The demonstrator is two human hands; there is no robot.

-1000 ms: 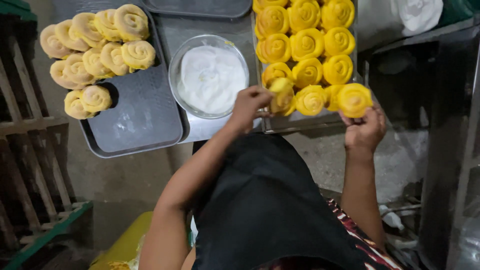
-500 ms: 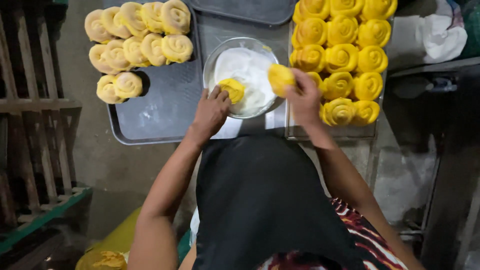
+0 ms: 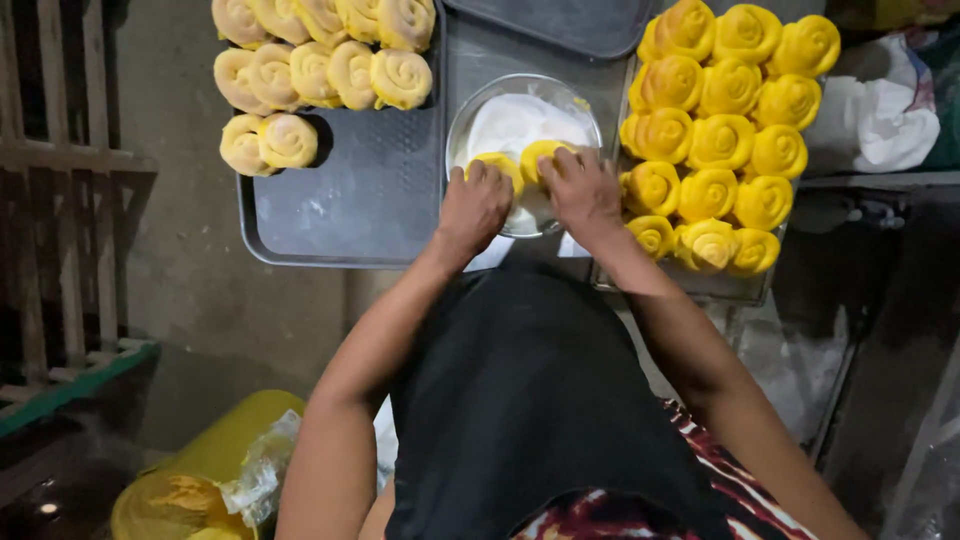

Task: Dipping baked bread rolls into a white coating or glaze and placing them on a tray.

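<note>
A round glass bowl (image 3: 480, 105) of white powder stands between two trays. My left hand (image 3: 474, 203) presses one yellow spiral bun (image 3: 497, 166) into the powder at the bowl's near side. Beside it my right hand (image 3: 580, 190) presses a second yellow bun (image 3: 540, 155) into the powder. Both hands are closed over their buns, knuckles up. Right of the bowl, several bright yellow spiral buns (image 3: 722, 140) lie in rows on a tray (image 3: 690, 283). Left of it, a grey tray (image 3: 350, 200) carries several paler, powder-dusted buns (image 3: 320, 70) along its far edge.
Another dark tray (image 3: 590, 25) lies beyond the bowl. White cloth (image 3: 885, 120) is bunched at the far right. A wooden slatted frame (image 3: 50, 180) stands at the left, and a yellow container with a plastic bag (image 3: 210, 480) sits near my left elbow.
Both hands moved from the yellow-bun tray to the bowl, each bringing a bun. They now press the buns down into the white powder.
</note>
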